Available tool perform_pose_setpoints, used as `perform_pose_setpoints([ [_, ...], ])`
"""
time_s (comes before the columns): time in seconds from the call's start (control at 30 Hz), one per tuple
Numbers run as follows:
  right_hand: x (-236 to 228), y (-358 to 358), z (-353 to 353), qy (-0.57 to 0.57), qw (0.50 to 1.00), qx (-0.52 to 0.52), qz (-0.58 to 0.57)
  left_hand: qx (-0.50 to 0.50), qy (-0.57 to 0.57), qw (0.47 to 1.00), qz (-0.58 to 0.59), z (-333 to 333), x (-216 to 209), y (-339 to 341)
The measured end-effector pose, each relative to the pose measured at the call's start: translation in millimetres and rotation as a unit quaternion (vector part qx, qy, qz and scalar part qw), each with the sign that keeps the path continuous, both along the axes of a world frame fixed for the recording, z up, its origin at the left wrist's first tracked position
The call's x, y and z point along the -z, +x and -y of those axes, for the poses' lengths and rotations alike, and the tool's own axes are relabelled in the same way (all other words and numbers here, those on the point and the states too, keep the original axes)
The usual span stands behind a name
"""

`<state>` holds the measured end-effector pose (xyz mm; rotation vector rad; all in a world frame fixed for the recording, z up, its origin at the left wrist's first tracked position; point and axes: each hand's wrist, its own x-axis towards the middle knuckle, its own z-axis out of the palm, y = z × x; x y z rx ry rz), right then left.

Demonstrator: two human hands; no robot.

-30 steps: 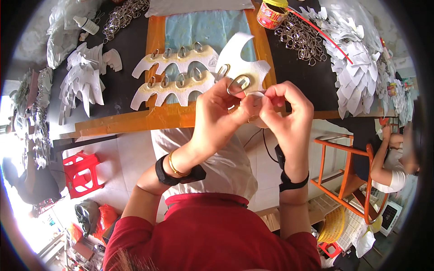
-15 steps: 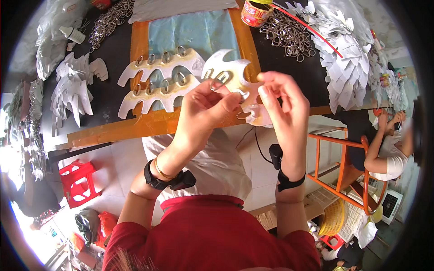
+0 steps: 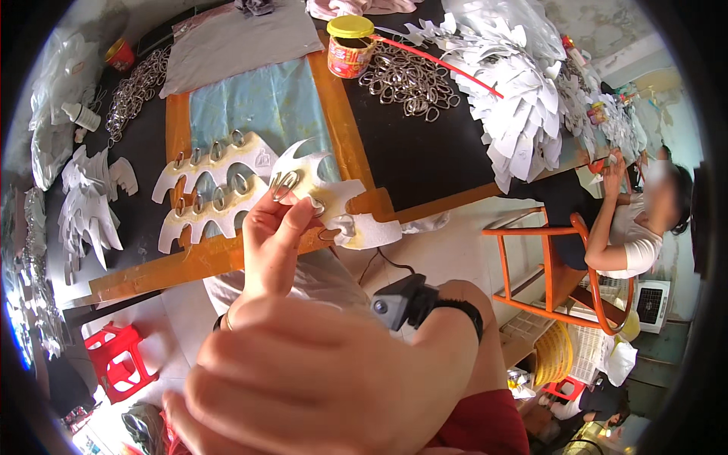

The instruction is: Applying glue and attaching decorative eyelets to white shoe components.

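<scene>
My left hand (image 3: 267, 254), at the table's near edge, pinches a white toothed cut-out piece (image 3: 343, 199) between thumb and fingers. Oval metal rings (image 3: 284, 184) sit on that piece, and yellowish smears stain it. My right hand (image 3: 303, 371) is raised close to the camera, large and blurred, away from the piece; how its fingers are set is unclear. To the left of the held piece, two similar white pieces with rings, an upper one (image 3: 262, 161) and a lower one (image 3: 168, 236), lie on a blue sheet (image 3: 254, 95) edged with brown tape.
Behind stands a red tin with a yellow lid (image 3: 350, 57), a red stick across it, beside heaped metal rings (image 3: 409, 82). White cut-outs are piled at right (image 3: 523, 114) and left (image 3: 85, 197). A co-worker (image 3: 629, 227) sits at an orange chair (image 3: 557, 265). A red stool (image 3: 121, 364) stands lower left.
My right hand has let go of the white piece and come up toward the camera. My left hand still holds the piece. The view has shifted, so the table appears farther left.
</scene>
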<state>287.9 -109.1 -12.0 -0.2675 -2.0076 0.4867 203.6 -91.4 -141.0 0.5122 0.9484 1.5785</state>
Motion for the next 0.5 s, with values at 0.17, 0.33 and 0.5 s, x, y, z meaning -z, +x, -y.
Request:
perform_pose_setpoints([
  [0.17, 19.7, -3.4, 11.1, -0.001, 0.992, 0.031, -0.121, 0.034, 0.007, 0.998, -0.053, 0.5, -1.2, -0.6],
  [0.33, 23.6, 50.3, -51.8, -0.143, 0.981, 0.038, 0.126, 0.077, 0.009, 0.994, -0.075, 2.8, -10.0, -15.0],
  [0.5, 79.8, 78.9, -80.7, -0.336, 0.920, 0.176, 0.096, 0.119, 0.031, 0.989, -0.080, -5.1, -14.1, -11.3],
])
